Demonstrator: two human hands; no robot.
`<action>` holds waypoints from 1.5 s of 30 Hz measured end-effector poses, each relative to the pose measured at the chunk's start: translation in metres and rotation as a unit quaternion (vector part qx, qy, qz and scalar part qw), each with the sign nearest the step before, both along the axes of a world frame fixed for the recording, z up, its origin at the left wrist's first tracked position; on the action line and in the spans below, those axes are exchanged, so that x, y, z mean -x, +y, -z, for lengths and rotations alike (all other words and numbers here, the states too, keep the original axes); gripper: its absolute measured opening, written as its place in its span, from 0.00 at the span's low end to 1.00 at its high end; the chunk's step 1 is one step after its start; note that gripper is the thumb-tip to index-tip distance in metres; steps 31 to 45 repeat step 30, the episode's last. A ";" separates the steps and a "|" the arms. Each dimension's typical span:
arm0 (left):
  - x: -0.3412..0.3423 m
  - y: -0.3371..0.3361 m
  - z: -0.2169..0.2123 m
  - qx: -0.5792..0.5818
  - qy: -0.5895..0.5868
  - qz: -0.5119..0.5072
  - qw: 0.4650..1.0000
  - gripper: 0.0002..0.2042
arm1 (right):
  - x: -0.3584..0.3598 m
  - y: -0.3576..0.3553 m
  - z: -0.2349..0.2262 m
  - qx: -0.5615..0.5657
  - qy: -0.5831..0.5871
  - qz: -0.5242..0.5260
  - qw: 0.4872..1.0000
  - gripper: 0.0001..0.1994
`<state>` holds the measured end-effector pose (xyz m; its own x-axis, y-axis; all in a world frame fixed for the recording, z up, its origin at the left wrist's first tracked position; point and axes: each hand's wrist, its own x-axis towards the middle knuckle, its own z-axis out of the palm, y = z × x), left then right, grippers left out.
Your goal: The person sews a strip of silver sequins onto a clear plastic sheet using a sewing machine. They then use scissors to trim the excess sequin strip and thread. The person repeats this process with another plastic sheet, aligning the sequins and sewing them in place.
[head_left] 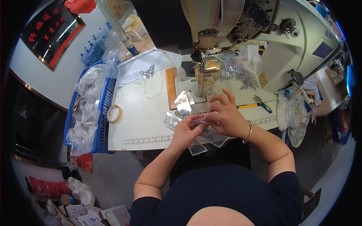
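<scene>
My left hand (184, 132) and my right hand (227, 118) meet at the front edge of the white table, just before the sewing machine (206, 81). Between my left thumb and fingers is a clear plastic piece (200, 121) with a glittery look. My right thumb and index finger pinch at the same spot, the other fingers raised; what they grip is too small to make out. Below my hands, clear plastic sheets (199, 149) hang over the edge. A shiny clear plastic flap (183, 104) stands up beside the machine's arm.
A tape roll (114, 113) and a blue basket (105, 113) of plastic bags are at left. Small metal parts (148, 71) lie on papers; more (247, 79) lie behind the machine. Thread snips (263, 104) and a yellow pen (247, 106) are near my right hand.
</scene>
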<state>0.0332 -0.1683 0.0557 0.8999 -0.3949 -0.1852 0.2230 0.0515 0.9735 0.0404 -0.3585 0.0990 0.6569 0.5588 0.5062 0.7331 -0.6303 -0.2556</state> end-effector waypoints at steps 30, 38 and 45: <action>-0.173 0.006 -0.128 -0.087 0.136 0.282 0.946 0.10 | -0.070 -0.003 -0.029 -0.433 0.182 0.176 0.865 0.07; -0.173 0.006 -0.128 -0.087 0.136 0.282 0.946 0.10 | -0.070 -0.003 -0.029 -0.433 0.182 0.176 0.865 0.07; -0.173 0.006 -0.128 -0.087 0.136 0.282 0.946 0.10 | -0.070 -0.003 -0.029 -0.433 0.182 0.176 0.865 0.07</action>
